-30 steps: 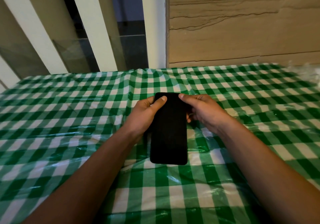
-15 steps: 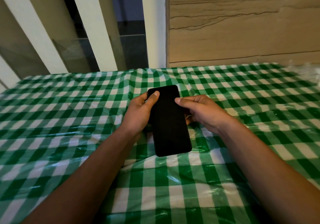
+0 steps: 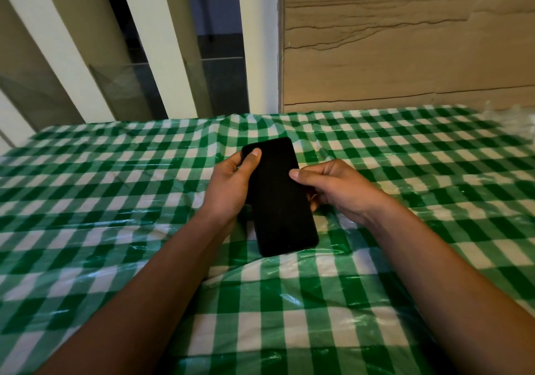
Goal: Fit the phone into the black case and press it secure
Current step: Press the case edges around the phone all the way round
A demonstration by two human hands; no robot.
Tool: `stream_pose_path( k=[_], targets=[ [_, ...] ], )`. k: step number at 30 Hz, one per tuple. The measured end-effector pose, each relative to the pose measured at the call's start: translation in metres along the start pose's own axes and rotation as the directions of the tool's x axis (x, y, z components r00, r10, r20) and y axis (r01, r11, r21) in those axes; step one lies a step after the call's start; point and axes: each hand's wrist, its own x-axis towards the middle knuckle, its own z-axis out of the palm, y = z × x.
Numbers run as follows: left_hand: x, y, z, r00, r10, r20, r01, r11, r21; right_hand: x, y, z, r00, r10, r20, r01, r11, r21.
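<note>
A black phone (image 3: 279, 198) with a dark screen faces up, held above the checked table between both hands. Its top end tilts slightly to the left. My left hand (image 3: 230, 189) grips its left edge, thumb pressed on the upper left corner of the screen. My right hand (image 3: 335, 187) holds the right edge, thumb tip on the screen's right side, fingers curled underneath. The phone and the black case look alike in colour, so I cannot tell a separate case apart; whatever lies under the phone is hidden.
A green and white checked plastic cloth (image 3: 115, 201) covers the table, wrinkled under the hands. Behind the table stand white slats with glass (image 3: 162, 56) on the left and a beige wall (image 3: 405, 50) on the right. Crumpled clear plastic (image 3: 518, 119) lies at the far right edge.
The phone has moved away from me and turned, its top end now leaning left. My right thumb has slid down the right side of the screen; the left thumb stays near the top corner.
</note>
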Motion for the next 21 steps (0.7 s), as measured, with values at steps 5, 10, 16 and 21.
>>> stream_pose_path(
  k=[5, 10, 16, 21],
  targets=[
    [-0.0001, 0.0014, -0.0001, 0.999, 0.02, -0.034, -0.019, 1.0, 0.008, -0.0003, 0.0009, -0.0016, 0.997, 0.034, 0.07, -0.036, 0.999, 0.029],
    [0.0001, 0.0037, -0.0012, 0.997, 0.037, -0.067, -0.036, 0.999, 0.011, -0.0011, 0.0002, 0.0003, 0.998, -0.008, 0.064, 0.009, 1.0, -0.021],
    [0.0024, 0.0038, -0.0026, 0.995, 0.028, -0.093, -0.031, 0.999, -0.028, -0.0046, -0.0034, 0.0009, 0.988, 0.019, 0.153, -0.022, 1.0, 0.014],
    [0.0062, 0.0023, -0.0068, 0.99, 0.05, -0.129, -0.053, 0.998, -0.02, -0.0047, -0.0023, 0.0032, 0.99, -0.006, 0.144, 0.007, 1.0, -0.002]
  ],
)
